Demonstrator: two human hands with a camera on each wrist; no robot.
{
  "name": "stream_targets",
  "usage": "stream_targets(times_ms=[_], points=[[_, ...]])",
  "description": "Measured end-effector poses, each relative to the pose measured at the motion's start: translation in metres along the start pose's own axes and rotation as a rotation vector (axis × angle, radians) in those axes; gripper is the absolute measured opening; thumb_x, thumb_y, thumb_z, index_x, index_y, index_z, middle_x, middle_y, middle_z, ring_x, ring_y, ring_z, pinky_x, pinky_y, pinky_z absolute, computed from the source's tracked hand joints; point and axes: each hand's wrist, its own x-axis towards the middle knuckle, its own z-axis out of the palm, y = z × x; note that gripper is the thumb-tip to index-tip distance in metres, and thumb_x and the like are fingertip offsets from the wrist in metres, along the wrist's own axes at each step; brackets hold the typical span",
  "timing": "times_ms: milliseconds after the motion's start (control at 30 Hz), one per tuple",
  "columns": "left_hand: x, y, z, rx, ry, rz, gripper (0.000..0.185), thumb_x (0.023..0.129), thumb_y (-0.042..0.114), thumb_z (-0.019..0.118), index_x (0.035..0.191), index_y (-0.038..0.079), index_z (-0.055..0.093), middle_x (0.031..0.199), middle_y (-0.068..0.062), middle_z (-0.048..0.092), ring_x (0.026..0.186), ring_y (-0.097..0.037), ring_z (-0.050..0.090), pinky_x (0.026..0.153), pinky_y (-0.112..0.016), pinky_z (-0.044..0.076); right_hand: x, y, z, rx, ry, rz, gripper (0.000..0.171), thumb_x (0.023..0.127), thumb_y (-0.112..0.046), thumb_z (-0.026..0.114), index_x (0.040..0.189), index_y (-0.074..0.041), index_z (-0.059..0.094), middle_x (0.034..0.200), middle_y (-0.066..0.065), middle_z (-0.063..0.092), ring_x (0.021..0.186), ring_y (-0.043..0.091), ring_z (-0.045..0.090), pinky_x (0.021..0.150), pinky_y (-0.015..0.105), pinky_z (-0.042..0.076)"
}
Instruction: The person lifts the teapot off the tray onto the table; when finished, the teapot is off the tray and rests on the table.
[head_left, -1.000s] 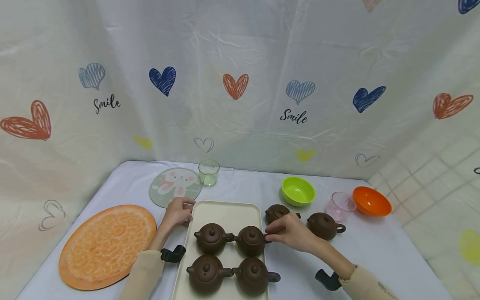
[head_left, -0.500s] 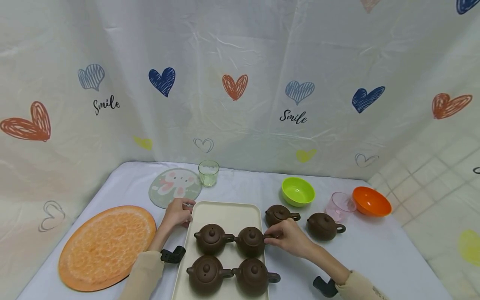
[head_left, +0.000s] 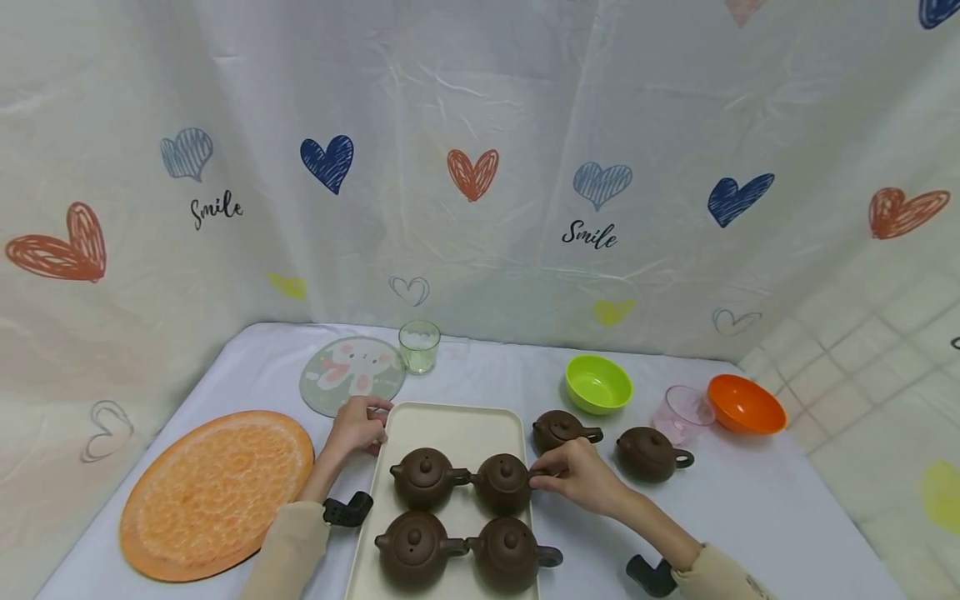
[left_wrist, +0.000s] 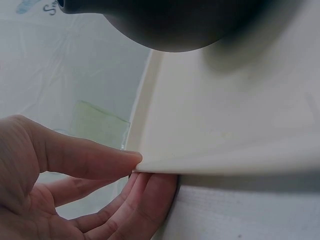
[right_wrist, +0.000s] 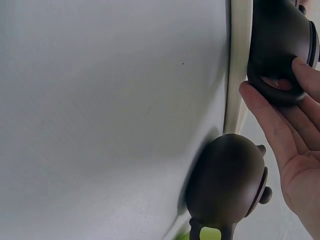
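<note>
A cream tray holds several brown teapots. My left hand grips the tray's far left corner, thumb on top of the rim and fingers underneath. My right hand pinches the handle of the back right teapot on the tray. In the right wrist view my fingers curl round that teapot's handle at the tray edge. Two more teapots stand on the table right of the tray, one just behind my right hand and one farther right.
A green bowl, a pink cup and an orange bowl stand at the back right. A clear glass and a round rabbit mat sit behind the tray. A large orange mat lies left. A curtain closes off the back.
My right hand has drawn slightly nearer to me at the teapot's handle, uncovering the teapot behind it. The left hand stays on the tray corner.
</note>
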Motion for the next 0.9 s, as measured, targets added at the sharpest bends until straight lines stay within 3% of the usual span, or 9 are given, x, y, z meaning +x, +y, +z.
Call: stream_targets(times_ms=[600, 900], points=[[0.000, 0.001, 0.001, 0.015, 0.002, -0.001, 0.050, 0.064, -0.014, 0.057, 0.113, -0.005, 0.065, 0.086, -0.017, 0.065, 0.060, -0.020, 0.061, 0.046, -0.034, 0.056, -0.005, 0.003, 0.003, 0.080, 0.067, -0.033, 0.015, 0.079, -0.009, 0.075, 0.089, 0.002, 0.076, 0.084, 0.009, 0.074, 0.074, 0.004, 0.067, 0.060, 0.021, 0.057], [0.000, 0.000, 0.001, 0.022, 0.004, -0.002, 0.050, 0.065, -0.014, 0.058, 0.113, -0.005, 0.065, 0.086, -0.017, 0.064, 0.060, -0.020, 0.061, 0.046, -0.034, 0.056, -0.026, 0.002, -0.028, 0.104, 0.112, 0.013, 0.015, 0.080, -0.009, 0.075, 0.091, 0.000, 0.075, 0.084, 0.008, 0.074, 0.071, 0.006, 0.067, 0.060, 0.024, 0.058]])
